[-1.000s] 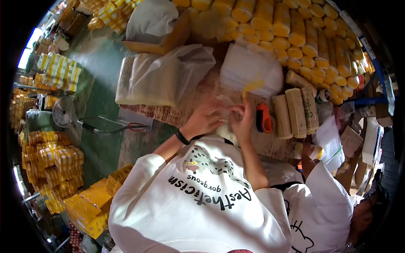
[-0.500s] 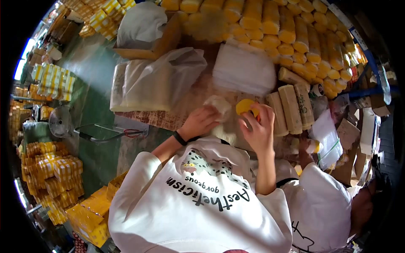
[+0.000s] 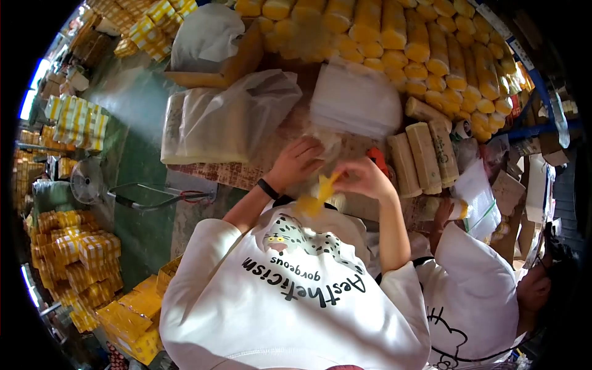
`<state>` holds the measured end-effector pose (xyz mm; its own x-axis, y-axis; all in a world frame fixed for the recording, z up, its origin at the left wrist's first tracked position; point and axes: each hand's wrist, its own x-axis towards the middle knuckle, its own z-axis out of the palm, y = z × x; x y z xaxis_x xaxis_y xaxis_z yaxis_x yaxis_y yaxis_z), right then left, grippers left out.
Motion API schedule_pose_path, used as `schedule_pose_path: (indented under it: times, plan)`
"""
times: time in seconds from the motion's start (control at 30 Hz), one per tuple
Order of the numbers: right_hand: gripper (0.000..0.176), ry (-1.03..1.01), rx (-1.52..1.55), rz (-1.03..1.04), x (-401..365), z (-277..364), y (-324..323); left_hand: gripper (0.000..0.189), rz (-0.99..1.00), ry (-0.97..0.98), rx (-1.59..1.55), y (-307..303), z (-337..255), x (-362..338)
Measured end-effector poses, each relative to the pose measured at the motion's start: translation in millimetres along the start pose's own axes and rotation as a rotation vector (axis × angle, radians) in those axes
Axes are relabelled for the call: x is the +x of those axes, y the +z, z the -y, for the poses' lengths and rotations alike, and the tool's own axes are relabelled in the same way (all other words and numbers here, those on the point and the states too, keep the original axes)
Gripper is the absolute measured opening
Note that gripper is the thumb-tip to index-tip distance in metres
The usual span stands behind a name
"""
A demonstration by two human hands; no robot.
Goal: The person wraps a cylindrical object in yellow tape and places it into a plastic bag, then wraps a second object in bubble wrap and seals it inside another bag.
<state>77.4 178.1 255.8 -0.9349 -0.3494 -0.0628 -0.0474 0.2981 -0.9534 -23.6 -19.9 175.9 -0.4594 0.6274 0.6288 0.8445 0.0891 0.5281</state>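
Two bare hands of mine, head view, both over the near edge of the bench [image 3: 246, 172].
Item: my R hand [image 3: 362, 179], fingers closed, pinching 1 yellow strip [image 3: 317, 196], thin, crumpled, blurred at its lower end; strip hangs betw. my hands, in front of my shirt [image 3: 290, 296].
Item: my L hand [image 3: 298, 161], dark band [image 3: 268, 189] on wrist, fingers curled, at the edge of some clear film [image 3: 328, 145]; can't tell if gripped.
Item: 1 orange-handled tool [image 3: 377, 160], just beyond R hand, partly hidden.
Item: wrapped rolls [image 3: 424, 159], approx. upright in view, side by side, R of tool.
Item: 1 stack of translucent sheets [image 3: 355, 102], flat, beyond hands.
Item: 1 lg. clear bag [image 3: 209, 126], L of sheets, w/ pale contents.
Item: yellow packs [image 3: 394, 31], many, piled at far side.
Item: 1 co-worker's hand [image 3: 441, 216], at R, near a yellow-ended pack [image 3: 458, 209], apart from mine.
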Motion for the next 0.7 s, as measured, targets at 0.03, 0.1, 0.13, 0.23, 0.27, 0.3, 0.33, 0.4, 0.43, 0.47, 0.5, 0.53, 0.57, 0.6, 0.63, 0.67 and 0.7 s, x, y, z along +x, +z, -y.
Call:
schedule_pose_path:
  times: [0.03,0.1,0.13,0.23,0.27,0.3,0.33,0.4,0.43,0.47,0.5,0.53,0.57,0.6,0.63,0.67,0.7]
  plan:
    - [0.026,0.125,0.233,-0.084,4,-5,5,0.032,0.008,-0.003,0.003,2,2,-3]
    - [0.023,0.172,0.448,-0.198,15,-31,7,0.033,0.023,-0.008,0.011,7,7,-10]
    - [0.024,0.195,0.556,-0.254,22,-38,7,0.033,0.004,0.013,0.053,9,7,-13]
    - [0.024,0.195,0.476,-0.344,34,-43,3,0.034,-0.044,0.054,0.127,14,4,-19]
    - [0.024,0.202,0.451,-0.362,37,-44,2,0.034,-0.054,0.052,0.117,14,4,-20]
    - [0.023,0.193,0.467,-0.369,40,-46,1,0.033,-0.063,0.049,0.108,14,3,-20]
    - [0.021,0.183,0.482,-0.376,41,-49,0,0.033,-0.069,0.048,0.105,13,3,-20]
    - [0.019,0.178,0.471,-0.413,42,-49,1,0.033,-0.080,0.047,0.098,13,3,-20]
    - [0.019,0.182,0.446,-0.443,42,-45,3,0.033,-0.079,0.043,0.095,13,3,-21]
    - [0.018,0.185,0.420,-0.473,43,-44,4,0.033,-0.078,0.040,0.091,14,4,-22]
    - [0.018,0.183,0.439,-0.483,44,-44,4,0.033,-0.077,0.038,0.088,14,5,-22]
    - [0.017,0.180,0.459,-0.493,45,-45,4,0.033,-0.080,0.038,0.088,14,4,-22]
    - [0.017,0.178,0.478,-0.504,46,-47,4,0.033,-0.083,0.037,0.088,14,4,-22]
    - [0.017,0.167,0.474,-0.519,47,-49,4,0.033,-0.085,0.036,0.087,15,3,-22]
    - [0.017,0.156,0.470,-0.535,48,-52,4,0.034,-0.086,0.034,0.080,15,2,-23]
    - [0.017,0.145,0.466,-0.551,50,-53,4,0.034,-0.086,0.032,0.073,15,2,-23]
    - [0.017,0.153,0.460,-0.556,51,-53,4,0.034,-0.085,0.031,0.066,14,2,-24]
